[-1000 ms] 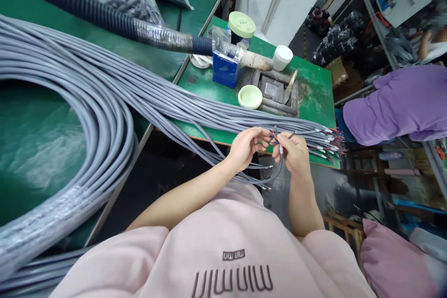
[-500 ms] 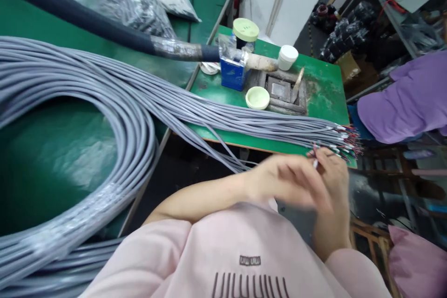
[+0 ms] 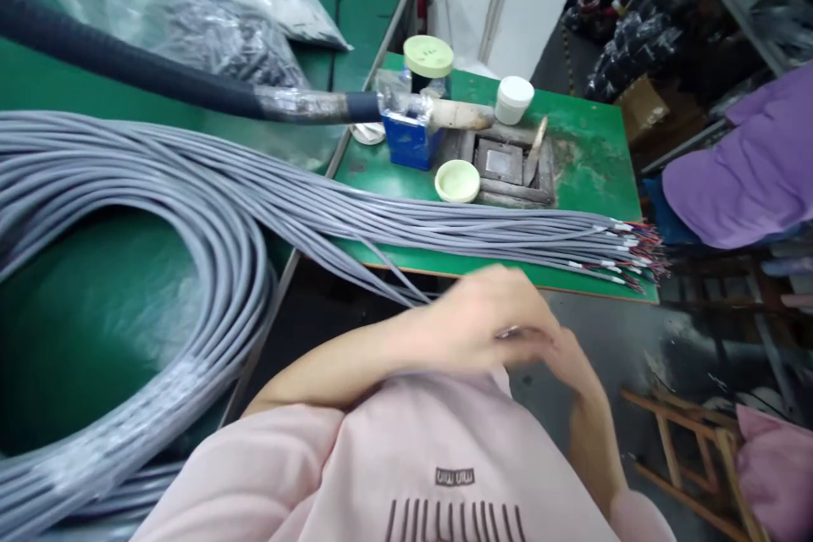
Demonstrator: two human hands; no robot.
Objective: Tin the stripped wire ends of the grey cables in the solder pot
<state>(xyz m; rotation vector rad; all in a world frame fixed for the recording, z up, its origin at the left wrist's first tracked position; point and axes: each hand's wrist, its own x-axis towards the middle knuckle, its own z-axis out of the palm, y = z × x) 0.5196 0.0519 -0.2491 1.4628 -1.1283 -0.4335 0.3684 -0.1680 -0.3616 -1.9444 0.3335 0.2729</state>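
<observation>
My left hand (image 3: 489,318), smeared by motion, is closed in front of my chest just off the bench edge. A small dark sliver shows between its fingers; I cannot make out what it is. My right hand (image 3: 568,360) meets it from the right, fingers drawn together, tips hidden behind the left hand. Beyond them a thick bundle of grey cables (image 3: 445,229) lies along the bench, its stripped ends (image 3: 644,250) showing red, dark and white wires at the right corner. A few loose grey cables (image 3: 381,284) drop over the front edge behind my left hand.
On the green bench (image 3: 590,161) are a solder pot (image 3: 505,161) with a scraper (image 3: 537,152), a blue box (image 3: 412,141), a pale green lid (image 3: 457,180), a white tub (image 3: 514,99) and a black hose (image 3: 190,59). A person in purple (image 3: 743,169) is at the right.
Both hands have moved left and down, away from the stripped cable ends, and closed together. The wires seen between my right fingers before are now hidden. The view has shifted slightly.
</observation>
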